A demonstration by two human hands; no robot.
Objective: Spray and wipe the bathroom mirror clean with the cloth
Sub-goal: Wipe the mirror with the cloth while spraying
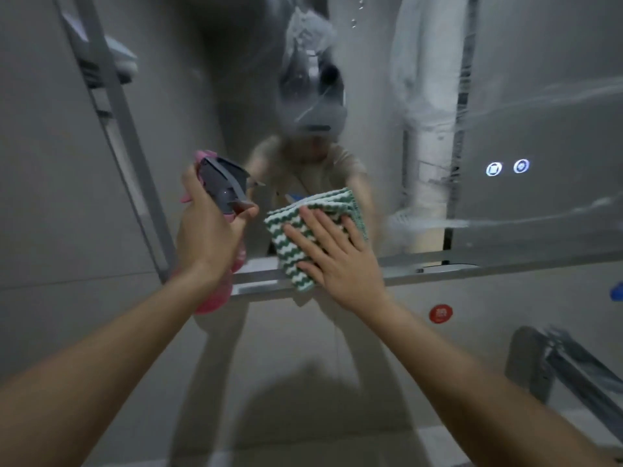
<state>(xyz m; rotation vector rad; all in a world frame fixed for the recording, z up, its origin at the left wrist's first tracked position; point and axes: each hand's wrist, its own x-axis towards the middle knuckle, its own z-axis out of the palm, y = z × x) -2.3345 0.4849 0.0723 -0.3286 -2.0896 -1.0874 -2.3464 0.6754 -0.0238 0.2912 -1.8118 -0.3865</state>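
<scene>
Both forearms reach forward from the bottom of the view toward the mirror point(371, 96). At the end of the right one, the right hand point(337, 251) lies flat with straight, spread fingers and presses the cloth point(296, 237), folded and striped green and white, against the glass near the lower edge of the mirror. Nothing is gripped here; the palm only pushes. Just beside it, a little higher, the left hand point(209, 234) is curled round the neck of the pink bottle point(219, 291), with one finger on the trigger and the grey nozzle pointing at the glass close to the cloth. Wet smears and a foamy patch show higher up and to the right on the mirror, so I judge that much of the surface is not yet wiped. What could go wrong: because the cloth is held by flat pressure only, it may slip down over the lower frame if the palm lifts or slides too fast on the wet glass. A squeeze of the trigger now would probably wet the cloth and fingers more than the glass, since they are so near the nozzle. Wiping only low would also leave the upper streaks to dry into marks.
</scene>
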